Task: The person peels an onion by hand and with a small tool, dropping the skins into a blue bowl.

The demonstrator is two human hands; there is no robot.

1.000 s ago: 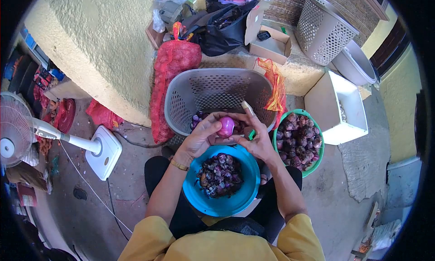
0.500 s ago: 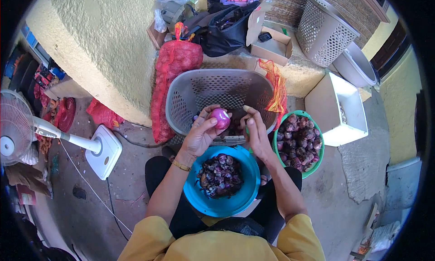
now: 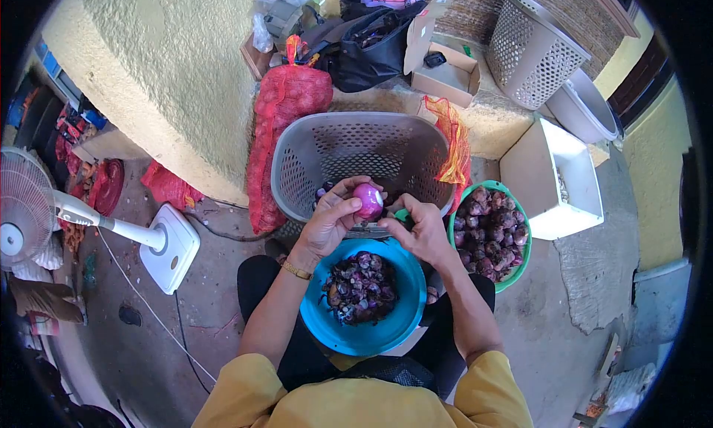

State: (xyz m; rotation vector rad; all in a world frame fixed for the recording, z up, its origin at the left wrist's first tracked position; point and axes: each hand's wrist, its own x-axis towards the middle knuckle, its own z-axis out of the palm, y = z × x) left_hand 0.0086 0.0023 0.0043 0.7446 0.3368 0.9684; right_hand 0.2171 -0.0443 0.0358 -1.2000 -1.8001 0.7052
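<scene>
My left hand (image 3: 333, 221) grips a shiny purple-red onion (image 3: 368, 201) between thumb and fingers, over the near rim of the grey basket. Close to the onion's right side, my right hand (image 3: 422, 231) is closed on a small green-handled knife (image 3: 403, 216); its blade is hard to make out. Beneath both hands, a blue basin (image 3: 411, 309) between my legs holds dark onion skins and scraps (image 3: 362, 288). The grey perforated basket (image 3: 356, 121) stands just ahead, with some onions low inside, partly hidden by my hands.
A green-rimmed basket (image 3: 528, 244) of unpeeled onions (image 3: 486, 231) stands at right, beside a white box (image 3: 527, 183). A full red mesh sack (image 3: 276, 123) leans left of the grey basket. Farther left is a fan (image 3: 111, 224) with its cord across the floor.
My right hand has turned and its raised fingers have curled in, bringing the thumb close to the onion. The onion has shifted slightly right in my left hand.
</scene>
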